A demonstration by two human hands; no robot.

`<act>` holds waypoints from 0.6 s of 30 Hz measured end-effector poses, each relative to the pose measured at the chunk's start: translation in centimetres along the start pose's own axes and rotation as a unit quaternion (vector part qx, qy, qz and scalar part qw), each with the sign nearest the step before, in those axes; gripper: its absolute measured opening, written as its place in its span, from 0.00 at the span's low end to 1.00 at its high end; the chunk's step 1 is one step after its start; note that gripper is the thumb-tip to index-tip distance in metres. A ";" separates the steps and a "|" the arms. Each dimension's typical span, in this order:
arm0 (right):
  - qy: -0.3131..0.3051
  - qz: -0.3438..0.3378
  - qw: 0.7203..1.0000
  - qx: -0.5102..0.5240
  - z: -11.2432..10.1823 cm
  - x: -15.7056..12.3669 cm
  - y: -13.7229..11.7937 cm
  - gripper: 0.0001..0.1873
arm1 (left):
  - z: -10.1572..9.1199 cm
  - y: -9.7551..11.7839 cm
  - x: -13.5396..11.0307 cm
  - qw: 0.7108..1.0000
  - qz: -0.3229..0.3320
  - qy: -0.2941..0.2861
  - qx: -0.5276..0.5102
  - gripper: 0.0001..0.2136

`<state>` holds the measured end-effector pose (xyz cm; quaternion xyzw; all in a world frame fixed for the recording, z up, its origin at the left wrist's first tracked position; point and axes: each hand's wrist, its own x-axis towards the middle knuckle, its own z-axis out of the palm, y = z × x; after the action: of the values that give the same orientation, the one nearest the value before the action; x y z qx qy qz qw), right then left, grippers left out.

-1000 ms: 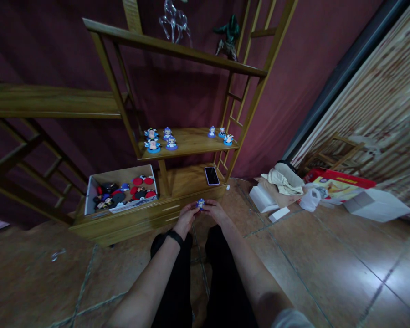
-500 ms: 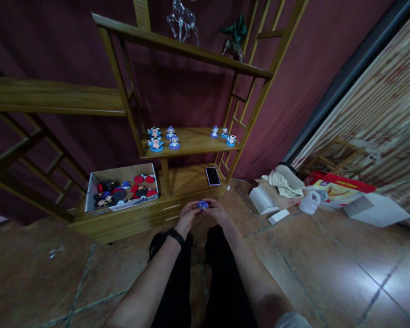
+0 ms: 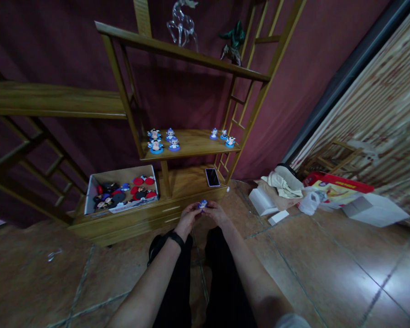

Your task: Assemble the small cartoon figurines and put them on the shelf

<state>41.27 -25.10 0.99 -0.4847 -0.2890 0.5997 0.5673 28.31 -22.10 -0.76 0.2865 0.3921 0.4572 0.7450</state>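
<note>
Between my fingertips is a small purple-and-white figurine (image 3: 202, 204), held in front of the low drawer cabinet. My left hand (image 3: 189, 216), with a black band at the wrist, grips it from the left. On its other side, my right hand (image 3: 216, 212) grips it too. Several similar figurines stand on the wooden shelf (image 3: 194, 143) beyond: pink-and-blue ones (image 3: 156, 146) and purple ones (image 3: 174, 144) at the left, and a smaller group (image 3: 229, 142) at the right. An open cardboard box (image 3: 121, 175) at the left holds several figurines with red, black and blue parts.
A phone (image 3: 212, 177) lies on the lower board. Above stand a clear deer ornament (image 3: 182, 27) and a green statuette (image 3: 235, 41). White boxes (image 3: 262, 201), a plastic bag (image 3: 309, 203) and a red package (image 3: 343, 184) sit on the floor at the right.
The figurine has been tilted in my fingers: its round purple end faced me before, and its front with white parts shows now. Both hands stay in nearly the same place.
</note>
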 end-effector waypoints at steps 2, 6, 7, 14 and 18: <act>-0.001 0.008 1.000 0.005 0.1 -0.1 -0.2 0.23 | 0.0 -0.1 0.1 1.000 -0.006 -0.002 0.008 0.18; -0.011 0.015 1.000 0.007 0.2 -0.1 -0.3 0.19 | 0.0 -0.1 0.1 1.000 -0.001 -0.005 0.011 0.19; -0.014 0.015 1.000 0.009 0.1 -0.2 -0.3 0.19 | 0.0 -0.1 0.1 1.000 -0.001 -0.004 0.010 0.18; -0.008 0.010 1.000 0.020 -0.1 0.0 0.0 0.18 | 0.0 -0.4 0.6 1.000 -0.007 0.020 0.020 0.17; -0.008 0.014 1.000 0.005 -0.1 0.2 0.1 0.19 | 0.2 -0.6 0.7 0.999 -0.007 0.018 0.028 0.16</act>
<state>41.35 -24.93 0.79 -0.4805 -0.2839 0.6131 0.5592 28.91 -21.70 -1.34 0.2965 0.4199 0.4458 0.7328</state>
